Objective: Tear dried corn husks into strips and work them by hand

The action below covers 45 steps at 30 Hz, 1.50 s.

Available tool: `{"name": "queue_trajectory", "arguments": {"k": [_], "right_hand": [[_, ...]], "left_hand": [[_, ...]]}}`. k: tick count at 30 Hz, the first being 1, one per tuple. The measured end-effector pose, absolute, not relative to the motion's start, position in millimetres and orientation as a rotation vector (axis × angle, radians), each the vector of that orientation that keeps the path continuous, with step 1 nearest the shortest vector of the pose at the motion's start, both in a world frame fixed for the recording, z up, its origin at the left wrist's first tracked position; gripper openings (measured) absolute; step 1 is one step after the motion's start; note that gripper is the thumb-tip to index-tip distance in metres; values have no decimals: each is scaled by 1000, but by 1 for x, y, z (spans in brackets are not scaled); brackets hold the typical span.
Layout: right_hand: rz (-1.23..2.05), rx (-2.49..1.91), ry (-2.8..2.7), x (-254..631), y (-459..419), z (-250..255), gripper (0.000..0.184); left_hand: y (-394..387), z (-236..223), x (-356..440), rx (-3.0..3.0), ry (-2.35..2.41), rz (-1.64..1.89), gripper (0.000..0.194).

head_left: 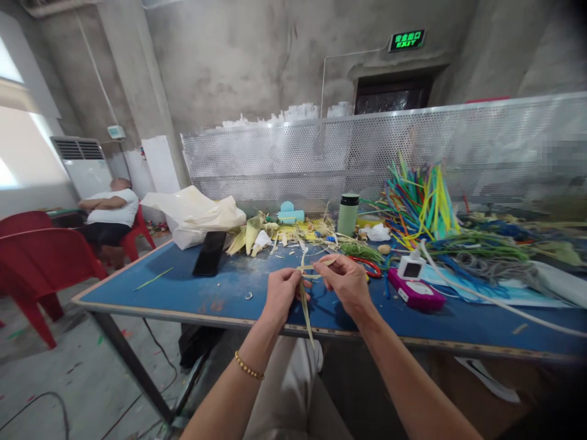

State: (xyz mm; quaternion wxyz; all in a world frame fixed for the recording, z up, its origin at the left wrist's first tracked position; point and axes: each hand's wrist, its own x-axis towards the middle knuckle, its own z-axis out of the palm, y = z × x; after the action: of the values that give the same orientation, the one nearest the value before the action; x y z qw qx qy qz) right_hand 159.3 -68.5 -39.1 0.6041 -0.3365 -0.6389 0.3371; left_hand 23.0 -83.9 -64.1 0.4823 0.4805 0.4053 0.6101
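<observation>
Pale yellow-green leaf strips point(306, 292) are pinched between both my hands over the near edge of a blue table point(183, 290). My left hand point(280, 292) is closed on the strips where they cross, and one long end hangs down past the table edge. My right hand point(347, 280) pinches another strip end that arches up between its fingers. A bead bracelet point(249, 366) sits on my left wrist.
On the table lie a black phone point(210, 253), a white bag point(197, 214), leaf scraps point(257, 235), a green flask point(348, 215), red scissors point(367, 265), a magenta device point(415, 292) and a bundle of coloured strips point(419, 201). A perforated metal screen point(321, 156) backs it. A person point(110, 211) sits at left among red chairs point(36, 256).
</observation>
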Motion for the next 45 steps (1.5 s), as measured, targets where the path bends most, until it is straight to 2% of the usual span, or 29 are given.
{"name": "queue_trajectory", "arguments": {"k": [8,25,36,38,42,45], "right_hand": [[915,-836,-1574,156,-66,-44,31],[858,-790,-1392,158,-64,-41,29],[995,-884,-1528,159,-67,-43,29],[935,-931,-1571,160,-64,-46,28],[603,-941,-1695,163,-55,-52,21],[587,-932,-1737,162,-54,-53,20]], "left_hand": [[-84,-64,25,1190,991,1495,18],[-85,-64,24,1186,1000,1518,20],[-81,-66,22,1140,881,1530,25],[-81,-66,21,1055,863,1585,25],[-80,-66,20,980,840,1624,26],[-80,-65,20,979,836,1620,27]]}}
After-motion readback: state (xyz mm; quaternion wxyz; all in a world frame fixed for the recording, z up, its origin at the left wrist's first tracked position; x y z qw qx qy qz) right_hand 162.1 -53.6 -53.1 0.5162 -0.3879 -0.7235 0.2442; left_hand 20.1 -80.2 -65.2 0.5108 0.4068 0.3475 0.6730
